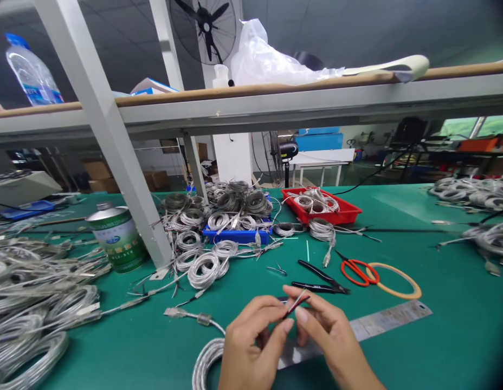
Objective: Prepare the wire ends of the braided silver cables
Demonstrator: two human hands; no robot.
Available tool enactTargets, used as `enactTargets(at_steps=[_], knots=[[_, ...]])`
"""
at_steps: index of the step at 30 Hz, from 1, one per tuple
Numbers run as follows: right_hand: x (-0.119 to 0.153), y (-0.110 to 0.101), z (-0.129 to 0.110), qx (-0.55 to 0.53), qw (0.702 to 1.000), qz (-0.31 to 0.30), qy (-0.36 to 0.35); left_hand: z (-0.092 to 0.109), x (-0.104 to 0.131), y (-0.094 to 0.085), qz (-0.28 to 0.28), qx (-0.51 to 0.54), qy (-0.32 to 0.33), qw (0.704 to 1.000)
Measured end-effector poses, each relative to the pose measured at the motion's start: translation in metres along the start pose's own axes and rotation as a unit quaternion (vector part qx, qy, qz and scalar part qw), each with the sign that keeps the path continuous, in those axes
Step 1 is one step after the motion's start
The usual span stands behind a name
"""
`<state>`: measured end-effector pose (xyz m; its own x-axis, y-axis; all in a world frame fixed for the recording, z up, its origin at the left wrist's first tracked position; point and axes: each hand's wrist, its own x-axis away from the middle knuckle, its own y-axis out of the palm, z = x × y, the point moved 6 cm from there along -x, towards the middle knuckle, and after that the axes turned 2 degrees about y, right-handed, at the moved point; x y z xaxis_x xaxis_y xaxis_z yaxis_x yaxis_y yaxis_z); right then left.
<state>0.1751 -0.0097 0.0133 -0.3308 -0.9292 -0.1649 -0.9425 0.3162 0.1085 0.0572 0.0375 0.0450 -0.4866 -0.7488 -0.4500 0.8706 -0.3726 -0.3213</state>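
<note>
Thin wires [296, 305], dark red, black and white, stick up between my two hands. My left hand [253, 338] is closed and pinches them at their lower part between thumb and fingers. The thumb and forefinger of my right hand [330, 330] close around their upper ends. Left of my hands lies a coil of clear-sheathed silver cable [206, 360] with a USB plug [176, 312]; whether the wires belong to it is hidden. Under my hands a steel ruler [392, 320] runs diagonally. Black-handled cutters [320, 279] lie just beyond my fingers.
Red-handled scissors [359, 272] and a tape ring [398, 281] lie to the right. Cable coils fill a blue tray [235, 236] and a red tray [349, 210], with more heaped left and right. A green can [119, 238] stands by the shelf post [113, 135].
</note>
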Motion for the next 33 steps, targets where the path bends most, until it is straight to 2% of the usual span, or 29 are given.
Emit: enactTargets(at_steps=[3,6,9,14,16,20,24,29,33], knots=[[0.003,0.017,0.007,-0.015,0.996,-0.092,0.012,0.006,-0.002,-0.007,0.016,0.012,0.000,1.000],[0.003,0.028,0.007,-0.038,0.992,-0.124,0.003,0.005,-0.003,-0.004,-0.009,0.035,-0.037,0.999],[0.000,0.032,0.003,-0.066,0.992,-0.107,-0.005,0.006,-0.003,-0.002,-0.026,0.052,-0.055,0.997],[-0.001,0.032,0.003,-0.080,0.994,-0.079,0.008,0.016,-0.006,-0.007,-0.019,0.017,0.001,1.000],[0.001,0.031,0.004,-0.067,0.995,-0.067,0.011,0.016,-0.008,-0.009,-0.016,0.008,0.002,1.000],[0.003,0.034,0.007,-0.057,0.996,-0.068,0.014,0.010,-0.012,-0.007,-0.024,0.072,-0.050,0.996],[0.005,0.038,0.006,-0.057,0.994,-0.091,0.020,0.002,-0.013,-0.003,-0.026,0.172,-0.116,0.978],[0.007,0.039,0.007,-0.014,0.994,-0.104,0.014,0.003,-0.010,-0.004,-0.014,0.218,-0.147,0.965],[0.011,0.040,0.010,-0.008,0.997,-0.078,-0.002,0.003,-0.008,-0.004,-0.017,0.265,-0.177,0.948]])
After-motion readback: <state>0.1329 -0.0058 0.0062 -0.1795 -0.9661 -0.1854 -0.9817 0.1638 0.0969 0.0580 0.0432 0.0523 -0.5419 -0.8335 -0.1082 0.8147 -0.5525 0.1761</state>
